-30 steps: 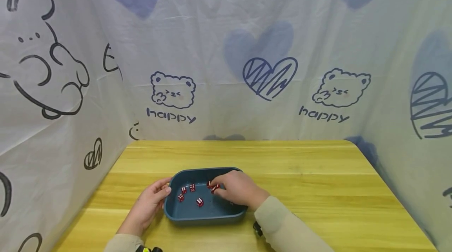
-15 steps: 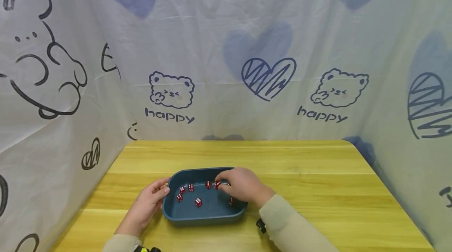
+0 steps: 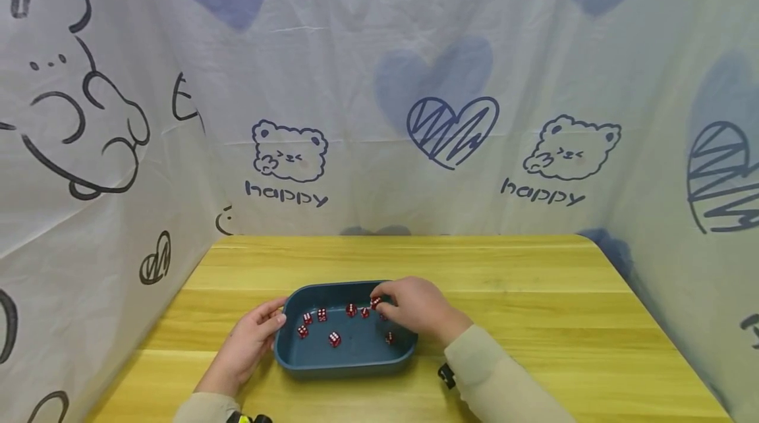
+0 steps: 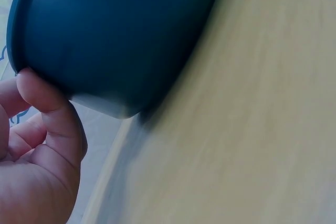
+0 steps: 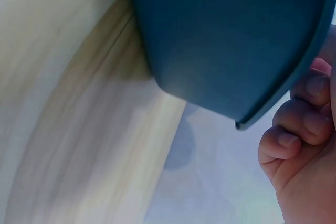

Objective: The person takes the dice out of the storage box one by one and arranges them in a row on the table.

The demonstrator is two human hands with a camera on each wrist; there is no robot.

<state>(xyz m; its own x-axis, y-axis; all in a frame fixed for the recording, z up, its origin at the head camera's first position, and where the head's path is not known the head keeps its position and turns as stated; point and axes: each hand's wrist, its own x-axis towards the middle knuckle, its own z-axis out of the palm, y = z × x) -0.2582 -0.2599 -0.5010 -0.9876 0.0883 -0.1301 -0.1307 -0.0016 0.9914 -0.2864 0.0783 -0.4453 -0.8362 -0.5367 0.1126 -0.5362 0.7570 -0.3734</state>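
Note:
A dark blue rectangular bin (image 3: 346, 370) sits on the table with several red dice in it, white pips up. My left hand (image 3: 249, 338) grips the bin's left end, thumb at the rim in the left wrist view. Over the right end, my right hand (image 3: 418, 308) pinches a red die (image 3: 376, 303) between thumb and forefinger. Just below that is another die (image 3: 364, 312), beside a third die (image 3: 351, 310). A die (image 3: 389, 338) lies alone near the right wall. In the right wrist view the other fingers curl outside the bin; the pinched die is hidden there.
The yellow wood-grain table (image 3: 504, 298) extends behind the bin and to its right. A white printed cloth (image 3: 367, 146) hangs at the back and both sides. A black wrist device (image 3: 447, 375) shows under the right sleeve.
My right hand has moved right and slightly back inside the bin, and a die now shows raised in its fingertips. Dice it covered are now visible. My left hand keeps its place.

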